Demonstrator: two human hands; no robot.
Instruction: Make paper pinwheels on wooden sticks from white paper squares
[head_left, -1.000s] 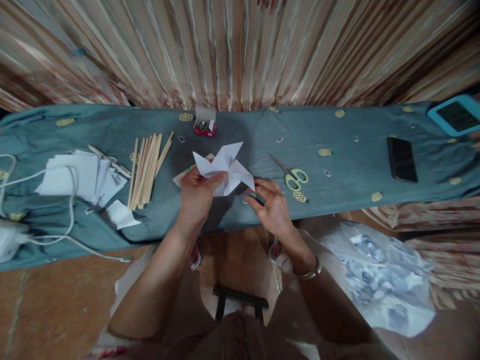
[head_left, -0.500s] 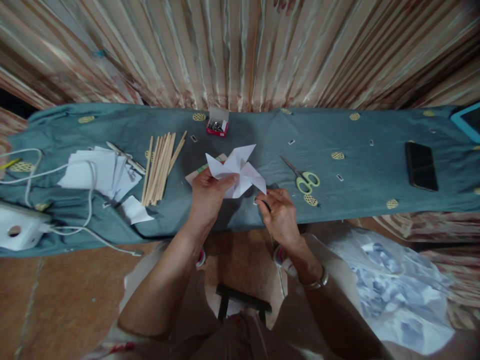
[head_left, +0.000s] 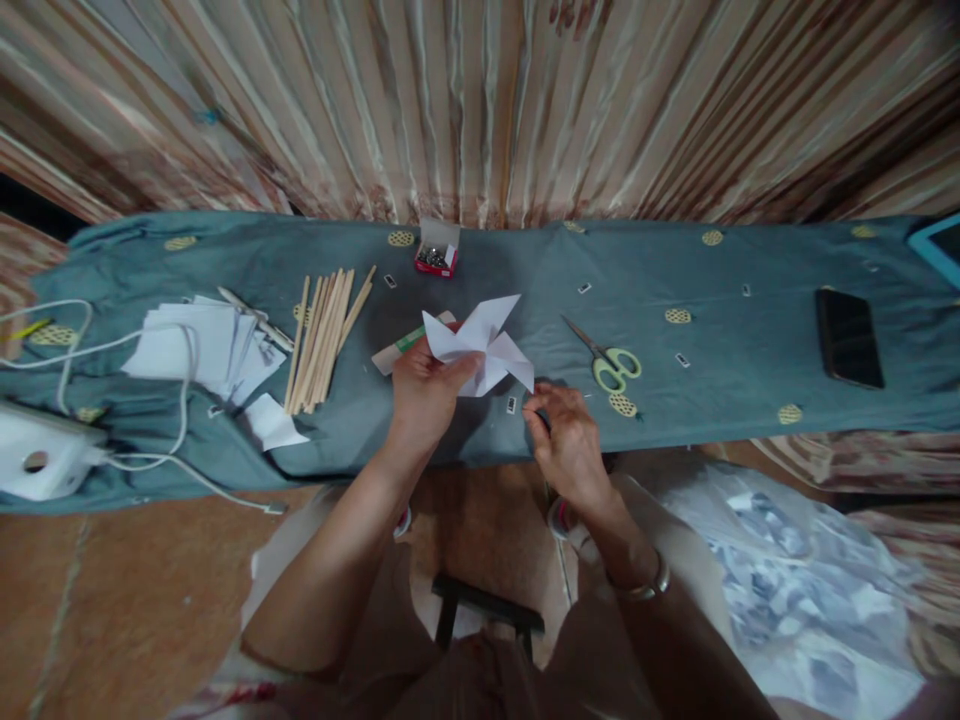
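Left hand (head_left: 424,398) clamps its fingers on a white paper pinwheel (head_left: 491,345); right hand (head_left: 571,440), fingertips together, beside the pinwheel's right edge.

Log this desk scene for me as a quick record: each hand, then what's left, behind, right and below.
Left hand: the left hand grips a white paper pinwheel
Right hand: the right hand is beside the pinwheel's near-right tip, fingertips drawn together; contact unclear
Left: wooden sticks, white paper sheets
Behind pinwheel: open red box with small metallic pieces
Right: green-handled scissors, then a dark phone
Below table edge, right: see-through bag with pale pieces
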